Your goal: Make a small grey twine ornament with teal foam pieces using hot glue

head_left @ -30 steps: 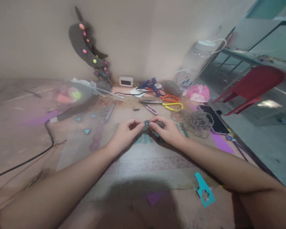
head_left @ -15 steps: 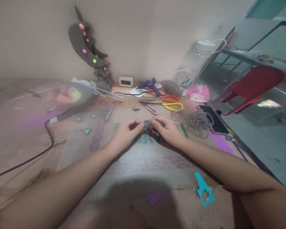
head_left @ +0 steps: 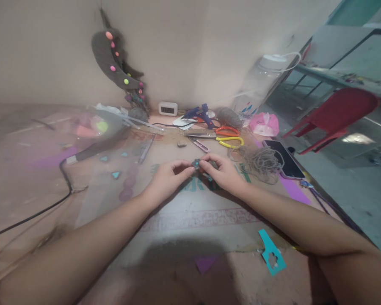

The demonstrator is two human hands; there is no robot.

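Note:
Between my two hands is a small flower-shaped piece [head_left: 196, 164], dark around its edge with teal in the middle. My left hand [head_left: 177, 171] pinches its left side between thumb and fingers. From the right, my right hand [head_left: 218, 168] grips it with thumb and forefinger, the other fingers curled under. Part of the piece is hidden by the fingertips. Below the hands lies a printed, pale work sheet [head_left: 190, 212]. Just beyond them are a pink craft knife [head_left: 200, 145] and a small greyish lump [head_left: 181, 144].
Scissors [head_left: 230, 141], a blue glue gun [head_left: 198, 113], a white clock [head_left: 168, 109] and a bottle [head_left: 257, 82] stand along the back. Grey yarn [head_left: 262, 163] and a phone [head_left: 284, 159] lie right. Teal triangles [head_left: 115, 174] are left; a teal cutout sheet [head_left: 270, 252] lies in front. A black cable [head_left: 34, 219] crosses the left.
The fingers have shifted very slightly around the flower-shaped piece, which has turned a little. Everything else stays in place.

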